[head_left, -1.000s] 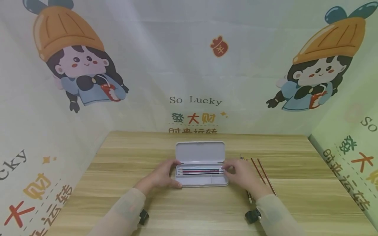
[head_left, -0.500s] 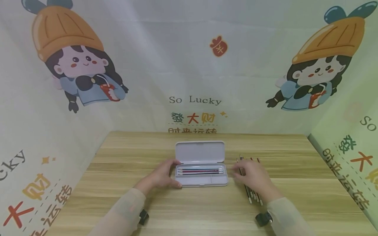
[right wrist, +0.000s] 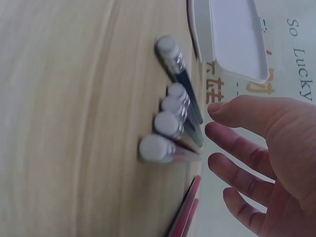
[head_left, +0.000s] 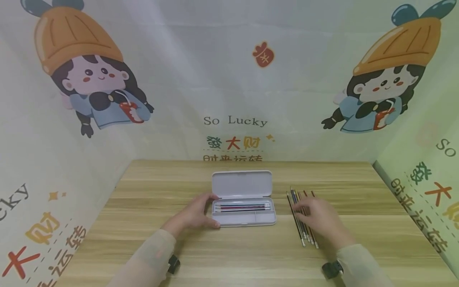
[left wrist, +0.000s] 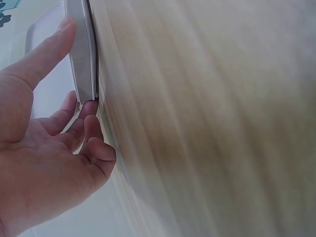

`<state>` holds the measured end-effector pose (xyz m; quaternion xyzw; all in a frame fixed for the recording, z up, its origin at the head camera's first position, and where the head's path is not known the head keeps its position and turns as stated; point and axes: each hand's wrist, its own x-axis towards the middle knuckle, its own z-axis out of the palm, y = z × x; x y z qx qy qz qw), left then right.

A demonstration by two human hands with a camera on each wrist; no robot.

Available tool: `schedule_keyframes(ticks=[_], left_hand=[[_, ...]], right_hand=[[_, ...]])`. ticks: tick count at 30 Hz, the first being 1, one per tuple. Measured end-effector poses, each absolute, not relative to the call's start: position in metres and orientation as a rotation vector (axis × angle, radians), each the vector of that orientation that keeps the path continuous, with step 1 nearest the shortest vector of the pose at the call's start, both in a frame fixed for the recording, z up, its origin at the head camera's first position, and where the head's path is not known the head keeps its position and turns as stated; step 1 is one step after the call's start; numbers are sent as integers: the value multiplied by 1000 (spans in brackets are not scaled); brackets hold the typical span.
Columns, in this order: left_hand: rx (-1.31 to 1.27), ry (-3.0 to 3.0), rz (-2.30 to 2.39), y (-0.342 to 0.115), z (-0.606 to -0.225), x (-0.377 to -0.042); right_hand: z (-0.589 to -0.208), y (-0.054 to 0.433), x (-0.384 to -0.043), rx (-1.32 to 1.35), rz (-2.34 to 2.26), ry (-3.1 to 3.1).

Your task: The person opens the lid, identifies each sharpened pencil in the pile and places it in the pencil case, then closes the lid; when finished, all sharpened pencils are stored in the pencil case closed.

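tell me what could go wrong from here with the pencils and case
The right hand could knock the loose pencils apart or catch several at once, as they lie close together. The lid might fall if bumped, since it stands raised. The pencil case might swing if its free right end is knocked, as the left hand grips only the left end.
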<state>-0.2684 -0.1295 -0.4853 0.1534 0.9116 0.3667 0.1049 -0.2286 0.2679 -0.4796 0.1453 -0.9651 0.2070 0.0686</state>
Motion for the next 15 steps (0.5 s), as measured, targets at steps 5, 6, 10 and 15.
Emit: schedule_keyframes(ticks=[5, 6, 10, 15], left_hand=[[461, 2693, 1078, -130, -485, -269], [463, 2695, 1077, -130, -486, -269], [459, 2690, 1082, -129, -486, -270], [454, 2680, 1094, -130, -487, -270]], right_hand=[[-482, 272, -229, 402, 617, -2922], [-483, 272, -229, 396, 614, -2925], [-484, 272, -229, 388, 607, -2923], [-484, 272, -230, 368, 609, -2933]])
